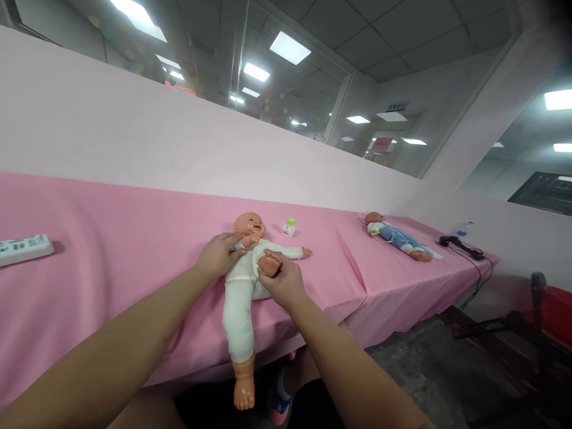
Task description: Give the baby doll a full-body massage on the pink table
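A baby doll (238, 310) in a white outfit lies on its back on the pink-covered table, its head toward the wall. One of its legs hangs straight over the table's front edge; the other is bent up, with the bare foot (269, 263) over the belly. My right hand (285, 282) is closed around that raised foot. Beside the doll's shoulder, my left hand (220, 255) holds its arm near the small doll hand, though the fingertips are partly hidden. Just right of the doll's head stands a small bottle (289, 227) with a green cap.
Farther right lies a second doll (393, 235) in blue trousers, near a black hair dryer (462, 245) with a hanging cord. A white device (25, 249) sits at the left. The pink cloth (134, 238) drapes over the front edge. A red container (557, 313) stands at far right.
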A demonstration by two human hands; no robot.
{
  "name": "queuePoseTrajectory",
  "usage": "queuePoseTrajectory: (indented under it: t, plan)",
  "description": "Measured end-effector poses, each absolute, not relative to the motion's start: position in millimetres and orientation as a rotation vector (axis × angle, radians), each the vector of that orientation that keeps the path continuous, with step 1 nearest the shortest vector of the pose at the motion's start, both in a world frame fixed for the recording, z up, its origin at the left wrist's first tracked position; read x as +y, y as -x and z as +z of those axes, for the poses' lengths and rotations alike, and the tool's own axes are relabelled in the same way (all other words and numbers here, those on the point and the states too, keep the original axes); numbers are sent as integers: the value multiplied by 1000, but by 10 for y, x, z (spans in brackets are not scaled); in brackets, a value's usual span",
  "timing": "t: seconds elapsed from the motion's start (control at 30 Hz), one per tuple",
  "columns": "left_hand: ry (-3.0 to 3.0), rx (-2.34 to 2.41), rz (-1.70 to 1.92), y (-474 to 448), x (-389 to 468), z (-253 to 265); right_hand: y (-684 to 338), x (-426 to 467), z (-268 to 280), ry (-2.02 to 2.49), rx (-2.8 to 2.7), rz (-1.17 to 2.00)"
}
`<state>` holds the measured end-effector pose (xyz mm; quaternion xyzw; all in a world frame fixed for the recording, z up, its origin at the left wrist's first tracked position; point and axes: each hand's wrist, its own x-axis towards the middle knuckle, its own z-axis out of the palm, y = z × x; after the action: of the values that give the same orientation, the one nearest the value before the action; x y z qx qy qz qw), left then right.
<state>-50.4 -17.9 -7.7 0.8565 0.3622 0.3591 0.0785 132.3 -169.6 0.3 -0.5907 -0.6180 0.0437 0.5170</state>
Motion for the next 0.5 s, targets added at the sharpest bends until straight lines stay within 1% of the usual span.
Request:
queuePoseTrajectory:
  t: [0.17, 0.27, 0.4, 0.5]
  plan:
    - [-2280, 1318, 1040, 673, -91, 28, -1412, -2074, 54, 1428, -1482, 111]
    - [-2040, 1500, 1036, 825, 2, 56, -1497, -2401, 23, 1422, -1497, 59]
    - [-1702, 1558, 1030, 974, 131, 10, -1532, -2848, -178, 1452, -1540, -56]
    - [-1596, 1529, 1062, 1013, 201, -51, -1498, -3091, -438, 1437, -1638, -93]
